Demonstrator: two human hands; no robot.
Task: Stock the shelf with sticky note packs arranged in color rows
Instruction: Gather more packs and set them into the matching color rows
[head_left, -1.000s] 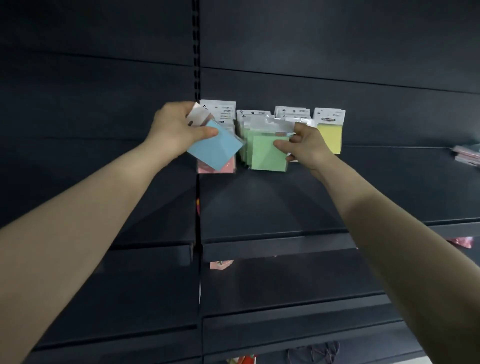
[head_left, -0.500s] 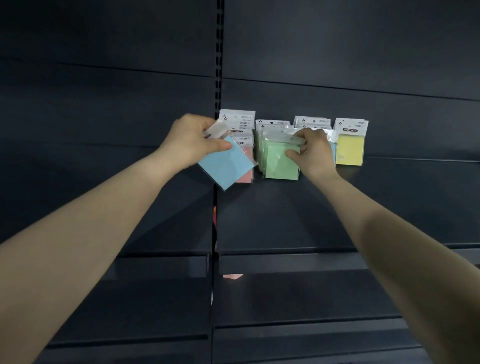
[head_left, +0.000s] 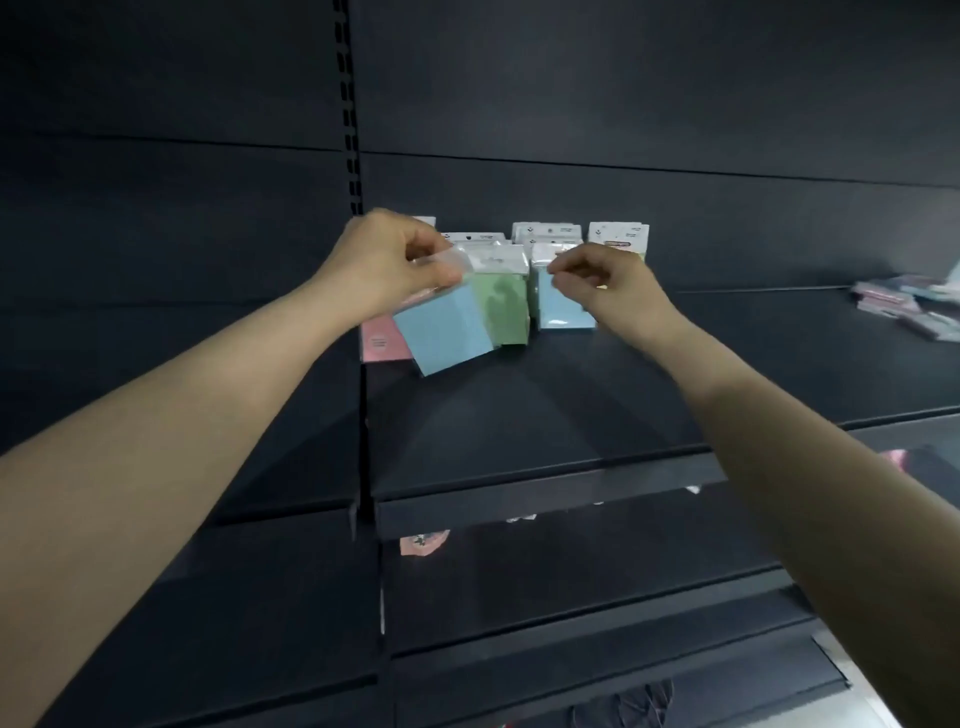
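Square blue pack (head_left: 447, 328), glossy wrapper, pinched by left hand (head_left: 387, 265)

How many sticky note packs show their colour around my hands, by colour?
Blue: 2, the held blue pack and the shelved blue pack
Green: 1, the green pack
Pink: 1, the pink pack
Yellow: 1, the yellow pack, mostly hidden
Total: 5
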